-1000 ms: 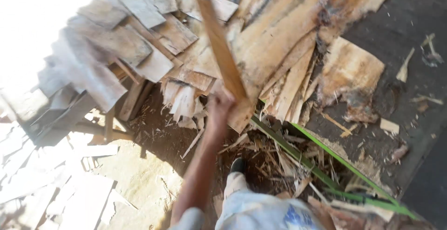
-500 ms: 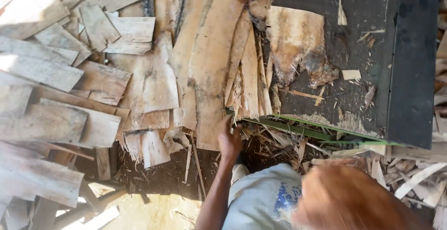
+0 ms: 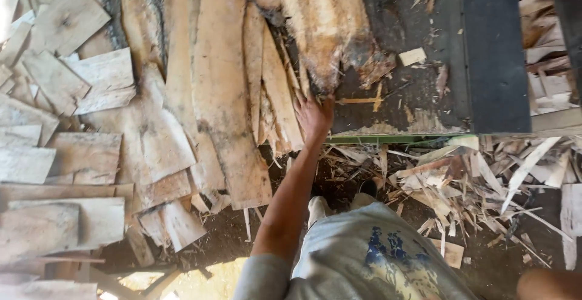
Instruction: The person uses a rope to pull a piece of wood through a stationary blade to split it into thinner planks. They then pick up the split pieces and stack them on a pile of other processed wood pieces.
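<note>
Left hand flat, fingers spread, palm down on the near ends of the narrow veneer strips at the front edge of the dark table, just beside the broad torn sheet. Best to hook the fingertips under a single strip and lift it from its end, slow and level, to avoid cracking such thin, split wood or dragging its neighbours along. Right hand perhaps the blurred patch of skin at the lower right corner; cannot tell its state

Rough, splintery wooden slabs; dark matt table.
</note>
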